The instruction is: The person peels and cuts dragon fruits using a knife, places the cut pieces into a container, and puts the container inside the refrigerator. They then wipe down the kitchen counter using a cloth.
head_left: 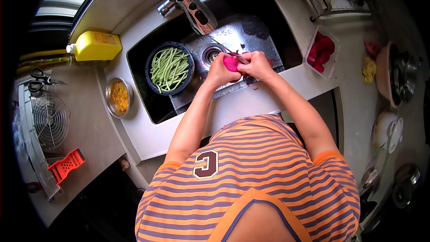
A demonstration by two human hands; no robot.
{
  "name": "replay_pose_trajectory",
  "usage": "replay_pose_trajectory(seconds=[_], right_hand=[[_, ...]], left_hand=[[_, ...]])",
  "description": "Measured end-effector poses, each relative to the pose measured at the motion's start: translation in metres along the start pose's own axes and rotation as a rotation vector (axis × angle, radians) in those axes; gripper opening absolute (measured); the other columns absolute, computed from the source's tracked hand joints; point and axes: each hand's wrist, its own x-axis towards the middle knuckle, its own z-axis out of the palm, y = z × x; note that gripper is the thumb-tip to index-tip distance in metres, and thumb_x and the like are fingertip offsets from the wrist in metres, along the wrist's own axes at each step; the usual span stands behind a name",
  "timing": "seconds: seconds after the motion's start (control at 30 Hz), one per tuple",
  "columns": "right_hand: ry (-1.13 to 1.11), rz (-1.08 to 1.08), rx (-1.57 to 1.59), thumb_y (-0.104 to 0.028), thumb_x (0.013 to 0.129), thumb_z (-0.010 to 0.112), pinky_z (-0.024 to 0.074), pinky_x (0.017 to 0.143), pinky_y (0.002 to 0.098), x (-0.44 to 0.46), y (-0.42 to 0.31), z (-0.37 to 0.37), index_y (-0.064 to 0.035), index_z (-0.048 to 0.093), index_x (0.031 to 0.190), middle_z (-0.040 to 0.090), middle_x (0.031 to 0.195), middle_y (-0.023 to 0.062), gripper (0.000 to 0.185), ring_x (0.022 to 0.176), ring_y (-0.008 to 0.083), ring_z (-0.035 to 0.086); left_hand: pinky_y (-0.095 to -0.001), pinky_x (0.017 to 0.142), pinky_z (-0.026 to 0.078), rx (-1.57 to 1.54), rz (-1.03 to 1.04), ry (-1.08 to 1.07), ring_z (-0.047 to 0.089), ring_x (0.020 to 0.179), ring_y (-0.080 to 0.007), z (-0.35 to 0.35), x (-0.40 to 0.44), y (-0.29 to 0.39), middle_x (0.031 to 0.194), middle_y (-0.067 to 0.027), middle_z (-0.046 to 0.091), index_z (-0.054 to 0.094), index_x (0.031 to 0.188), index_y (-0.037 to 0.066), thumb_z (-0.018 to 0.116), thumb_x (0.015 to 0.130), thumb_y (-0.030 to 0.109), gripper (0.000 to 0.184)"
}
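Over the sink (192, 99), near the drain, both my hands are close together. My left hand (219, 72) is closed around a bright magenta piece of produce (231, 64), perhaps beetroot or dragon fruit. With its fingers closed, my right hand (257, 66) meets the piece from the right. A thin, dark, blade-like tool (241, 58) shows at those fingers; its exact kind is unclear. Dark red scraps lie on the wet metal beneath. Left of my hands stands a round dark colander (191, 80) of green beans (169, 69).
A chrome faucet (199, 15) reaches over the sink. On the left are a metal bowl (108, 99) of yellow-orange pieces, a yellow jug (98, 46), scissors (41, 79) and an orange grater (67, 166). A clear container (330, 69) at right holds dark red pieces (321, 53).
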Motion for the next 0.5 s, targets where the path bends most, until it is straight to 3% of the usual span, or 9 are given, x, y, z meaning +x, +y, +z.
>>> replay_pose_trajectory(seconds=[0.03,0.07,0.2,0.33,0.43,0.5], right_hand=[[0.005,0.013,-0.017,-0.017,0.064,0.066,0.0495,0.063,0.03,0.002,0.001,-0.001,-0.0049,0.068,0.085,0.065,0.068,0.0141,0.024,0.063,0.0148,0.063],[0.046,-0.067,-0.041,-0.014,0.066,0.065,0.0492,0.055,0.029,0.005,0.015,0.002,-0.0025,0.068,0.081,0.064,0.063,0.012,0.019,0.056,0.0139,0.061],[0.02,0.169,0.284,-0.007,0.069,0.064,0.0437,0.041,0.0217,0.003,0.021,-0.006,0.0016,0.066,0.076,0.062,0.059,0.0065,0.011,0.046,0.0096,0.056],[0.086,0.243,0.386,-0.007,0.069,0.063,0.044,0.041,0.0222,0.01,0.039,-0.011,0.0026,0.063,0.07,0.063,0.058,0.0074,0.01,0.046,0.0096,0.056],[0.188,0.303,0.259,-0.009,0.069,0.063,0.045,0.043,0.024,0.017,0.055,-0.02,0.0015,0.063,0.068,0.062,0.057,0.0076,0.011,0.046,0.0112,0.057],[0.143,0.33,0.013,-0.013,0.07,0.064,0.0484,0.051,0.0292,0.017,0.068,-0.032,0.0003,0.065,0.072,0.062,0.056,0.0098,0.014,0.048,0.0135,0.06]], left_hand=[[-0.0297,0.077,0.048,-0.009,0.007,-0.009,0.059,0.082,-0.0184,0.001,0.0,-0.001,0.087,-0.0103,0.061,0.053,0.097,0.001,0.078,0.045,0.017,0.059],[-0.0297,0.077,0.048,-0.018,0.012,-0.018,0.059,0.082,-0.0183,0.002,-0.001,-0.004,0.087,-0.0103,0.061,0.054,0.097,0.001,0.078,0.045,0.017,0.059],[-0.0301,0.081,0.048,-0.236,-0.039,-0.098,0.058,0.085,-0.0165,0.003,-0.003,-0.011,0.094,-0.0067,0.06,0.054,0.103,0.003,0.077,0.048,0.009,0.06],[-0.0306,0.084,0.047,-0.606,-0.076,-0.216,0.056,0.092,-0.0155,-0.003,-0.01,-0.003,0.102,-0.0045,0.058,0.053,0.108,0.006,0.074,0.05,0.0,0.062],[-0.0302,0.086,0.047,-0.755,-0.034,-0.338,0.055,0.098,-0.0159,-0.011,-0.011,-0.004,0.105,-0.0038,0.057,0.052,0.111,0.007,0.071,0.052,-0.003,0.063],[-0.0391,0.086,0.048,-0.956,-0.05,-0.421,0.055,0.102,-0.0219,-0.019,-0.011,-0.01,0.113,-0.0063,0.054,0.048,0.12,0.008,0.072,0.057,0.005,0.067]])
